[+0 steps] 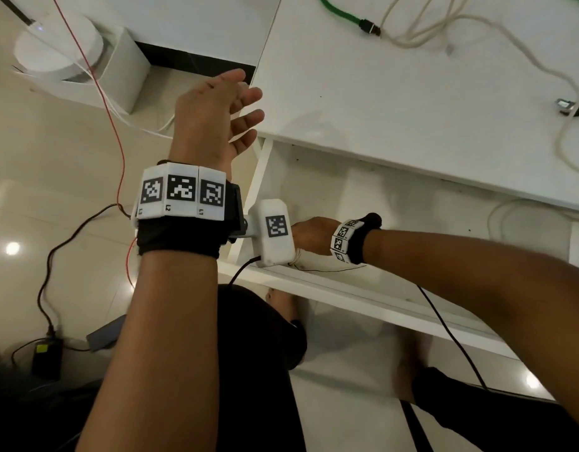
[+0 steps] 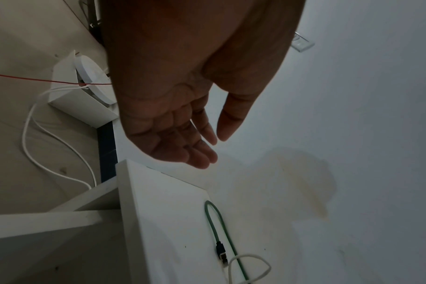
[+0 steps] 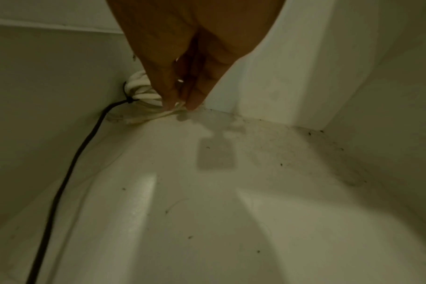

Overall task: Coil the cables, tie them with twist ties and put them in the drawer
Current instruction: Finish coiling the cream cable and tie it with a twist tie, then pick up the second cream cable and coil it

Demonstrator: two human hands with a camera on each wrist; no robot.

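My right hand (image 1: 309, 234) reaches down into the open white drawer (image 1: 347, 288), partly hidden behind the left wrist camera. Its fingertips (image 3: 195, 103) pinch a coil of white cable (image 3: 140, 90) bound by a black twist tie (image 3: 128, 97). The coil sits in the drawer's corner, against the wall. My left hand (image 1: 245, 102) hovers open and holds nothing beside the tabletop's left corner (image 2: 158, 192). On the tabletop a green cable (image 1: 340, 11) and a cream cable (image 1: 444, 31) lie loose and uncoiled.
A black wire (image 3: 68, 173) trails along the drawer floor (image 3: 207, 221). A pale cable loop (image 1: 500, 213) shows at the drawer's far right. On the floor stand a round white device (image 1: 58, 50), a red wire (image 1: 110, 119) and a black power adapter (image 1: 47, 353).
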